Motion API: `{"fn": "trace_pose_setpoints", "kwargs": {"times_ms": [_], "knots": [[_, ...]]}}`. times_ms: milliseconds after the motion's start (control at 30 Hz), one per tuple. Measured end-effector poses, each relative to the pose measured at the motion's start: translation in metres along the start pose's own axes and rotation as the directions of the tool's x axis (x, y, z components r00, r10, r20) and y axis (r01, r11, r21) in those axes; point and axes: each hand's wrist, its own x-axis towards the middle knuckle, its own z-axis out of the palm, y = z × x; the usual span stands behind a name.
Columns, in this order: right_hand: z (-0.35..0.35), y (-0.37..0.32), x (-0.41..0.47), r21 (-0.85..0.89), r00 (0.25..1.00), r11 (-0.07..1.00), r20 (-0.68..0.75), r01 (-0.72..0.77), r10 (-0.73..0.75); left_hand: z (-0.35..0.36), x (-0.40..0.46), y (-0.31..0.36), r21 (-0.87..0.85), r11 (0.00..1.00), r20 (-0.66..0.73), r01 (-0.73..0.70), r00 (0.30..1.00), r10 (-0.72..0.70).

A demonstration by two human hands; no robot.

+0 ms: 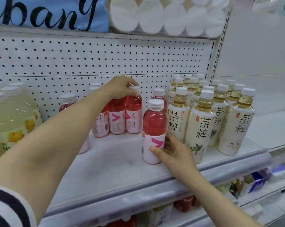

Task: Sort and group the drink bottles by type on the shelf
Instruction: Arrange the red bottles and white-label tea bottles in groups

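Several pink drink bottles [116, 118] with white caps stand grouped at the back middle of the white shelf [115, 163]. My left hand [122, 86] grips the cap and neck of one of them [133, 115]. Nearer the front, a single pink bottle [153, 128] stands upright, and my right hand [173, 149] holds its lower label. To its right stand several pale yellow tea bottles [202, 122] with cream labels, tightly grouped. At the far left are large yellowish juice bottles [12, 115].
A pegboard back wall [89, 59] closes the shelf behind. Rolls of white tissue [163, 15] and a blue pack [48, 12] sit on the shelf above. Below, a lower shelf holds red and mixed packaged goods [186, 203]. The shelf's front rail [154, 185] runs diagonally.
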Motion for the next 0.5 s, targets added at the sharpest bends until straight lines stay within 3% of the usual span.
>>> {"fn": "trace_pose_setpoints", "kwargs": {"times_ms": [233, 500], "knots": [[-0.001, 0.002, -0.013, -0.035, 0.992, 0.998, -0.113, 0.044, -0.048, 0.002, -0.001, 0.004, 0.011, 0.999, -0.084, 0.049, 0.995, -0.048], [-0.005, 0.002, -0.012, -0.034, 0.996, 0.998, -0.074, 0.054, -0.057, 0.003, 0.001, 0.011, 0.058, 0.994, -0.107, 0.091, 0.991, -0.084]]}}
